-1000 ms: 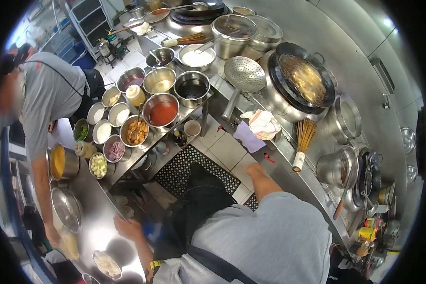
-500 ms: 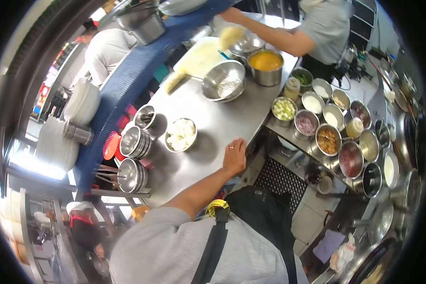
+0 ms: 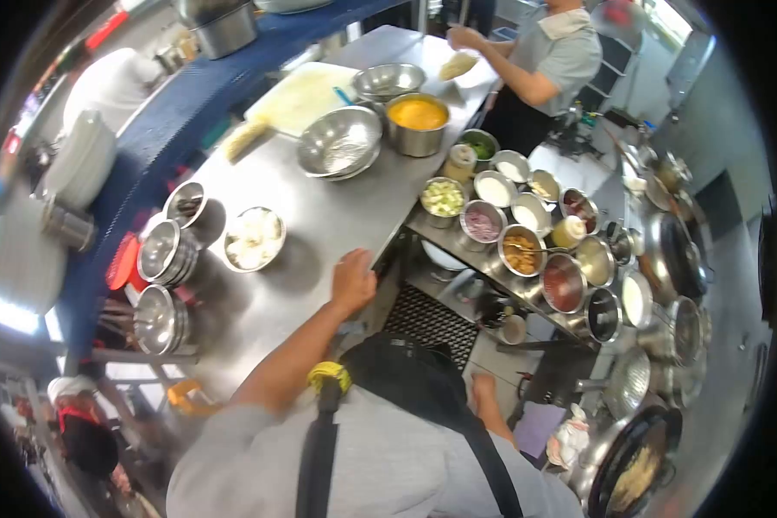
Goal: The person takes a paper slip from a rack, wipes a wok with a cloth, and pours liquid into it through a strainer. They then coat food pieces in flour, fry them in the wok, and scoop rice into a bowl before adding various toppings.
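My left hand (image 3: 354,281) rests at the edge of the steel table (image 3: 306,324), its fingers bent; whether it holds anything cannot be seen. To its left stands a bowl of white chunks (image 3: 255,239). Beyond are a steel mixing bowl (image 3: 341,142) and a pot of orange liquid (image 3: 418,114). Low at the right of my body shows part of my right arm (image 3: 490,410), bare and hanging beside the black apron; the hand's fingers cannot be made out. Bowls of ingredients, including chopped green pieces (image 3: 442,198) and brown chunks (image 3: 521,253), stand to the right.
A co-worker (image 3: 544,60) stands at the table's far end, hands raised over a pale brush-like item (image 3: 458,66). A cutting board (image 3: 306,99) lies at the back left. Stacked steel bowls (image 3: 160,319) line the left edge. Pans (image 3: 634,466) and a purple cloth (image 3: 537,429) are at lower right.
The view has shifted right, so the table appears further left. My right arm has come into view. The co-worker's hands have come together, and the pale item is lower.
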Available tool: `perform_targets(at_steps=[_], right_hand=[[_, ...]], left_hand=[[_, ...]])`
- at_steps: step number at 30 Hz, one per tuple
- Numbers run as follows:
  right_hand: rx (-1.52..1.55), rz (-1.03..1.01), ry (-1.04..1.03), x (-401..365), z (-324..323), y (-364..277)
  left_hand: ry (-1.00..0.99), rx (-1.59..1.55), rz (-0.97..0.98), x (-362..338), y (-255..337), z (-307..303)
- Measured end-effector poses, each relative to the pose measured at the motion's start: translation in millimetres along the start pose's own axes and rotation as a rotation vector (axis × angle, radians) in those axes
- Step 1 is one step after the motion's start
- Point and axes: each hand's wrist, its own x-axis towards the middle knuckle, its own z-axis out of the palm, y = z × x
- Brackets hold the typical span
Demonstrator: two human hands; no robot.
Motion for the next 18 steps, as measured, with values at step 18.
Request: perform_targets(at_steps=[18], right_hand=[[-0.036,-0.22,0.433,239,-558,-56]], left_hand=[[0.779,-1.188,-1.042,-63,-137,-134]])
